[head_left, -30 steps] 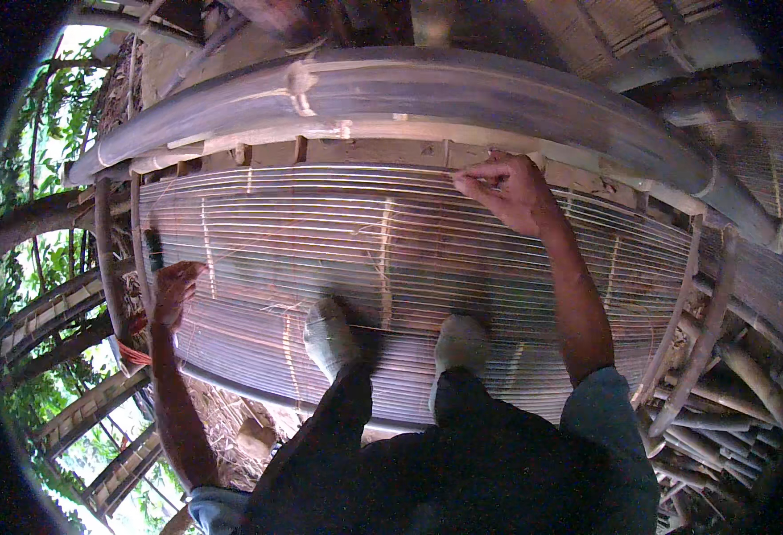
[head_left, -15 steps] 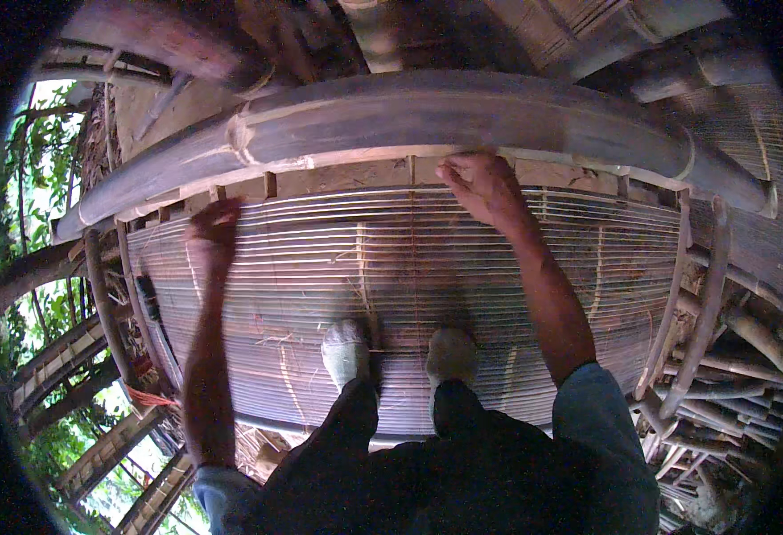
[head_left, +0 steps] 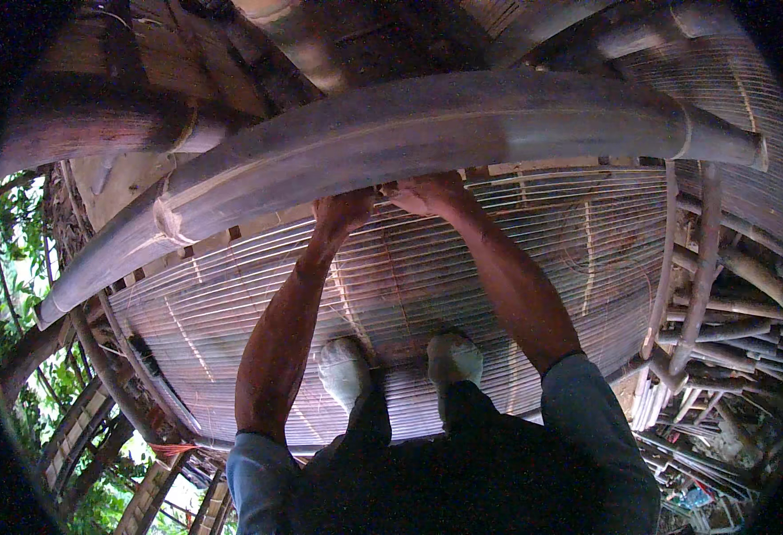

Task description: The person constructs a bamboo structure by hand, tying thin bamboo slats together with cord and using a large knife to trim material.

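Reaching up together, the left hand (head_left: 342, 210) and right hand (head_left: 427, 192) met at the slat mat's (head_left: 498, 259) top edge under the thick bamboo pole (head_left: 427, 125); whether they gripped anything was hidden. Steady, even pressure would have suited this.

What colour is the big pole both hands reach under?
Weathered grey-brown pole, clearest in the head view.
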Motion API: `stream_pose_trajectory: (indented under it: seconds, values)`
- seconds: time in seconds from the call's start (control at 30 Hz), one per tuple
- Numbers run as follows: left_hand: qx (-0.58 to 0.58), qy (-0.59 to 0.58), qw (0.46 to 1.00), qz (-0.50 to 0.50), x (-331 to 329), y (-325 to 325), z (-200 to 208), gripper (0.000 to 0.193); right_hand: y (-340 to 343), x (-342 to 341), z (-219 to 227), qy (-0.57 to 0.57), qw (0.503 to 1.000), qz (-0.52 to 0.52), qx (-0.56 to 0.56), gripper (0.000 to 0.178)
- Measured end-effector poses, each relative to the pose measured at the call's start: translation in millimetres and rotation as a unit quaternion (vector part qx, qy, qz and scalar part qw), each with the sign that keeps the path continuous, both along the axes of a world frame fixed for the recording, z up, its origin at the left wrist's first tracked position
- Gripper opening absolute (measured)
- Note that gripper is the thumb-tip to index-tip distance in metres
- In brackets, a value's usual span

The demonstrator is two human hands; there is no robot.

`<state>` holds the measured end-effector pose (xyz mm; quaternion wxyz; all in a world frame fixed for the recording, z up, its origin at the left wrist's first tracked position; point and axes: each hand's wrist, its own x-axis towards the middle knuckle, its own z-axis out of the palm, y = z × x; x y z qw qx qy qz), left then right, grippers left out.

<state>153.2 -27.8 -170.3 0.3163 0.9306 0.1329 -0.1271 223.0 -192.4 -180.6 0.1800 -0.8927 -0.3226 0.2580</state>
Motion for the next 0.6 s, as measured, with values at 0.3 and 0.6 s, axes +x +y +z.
stream_pose_trajectory:
  seconds: [0.3, 0.6]
  values:
    - [-0.056, -0.162, 0.985, -0.02, -33.3, 17.1, 39.5, 0.032, -32.7, -38.5, 115.4, -0.146, 0.97, -0.148, 0.128, 0.017]
    - [-0.064, -0.337, 0.937, -0.067, -37.6, 0.6, 78.1, 0.046, -35.4, -58.1, 223.2, -0.3, 0.896, -0.24, 0.222, 0.012]
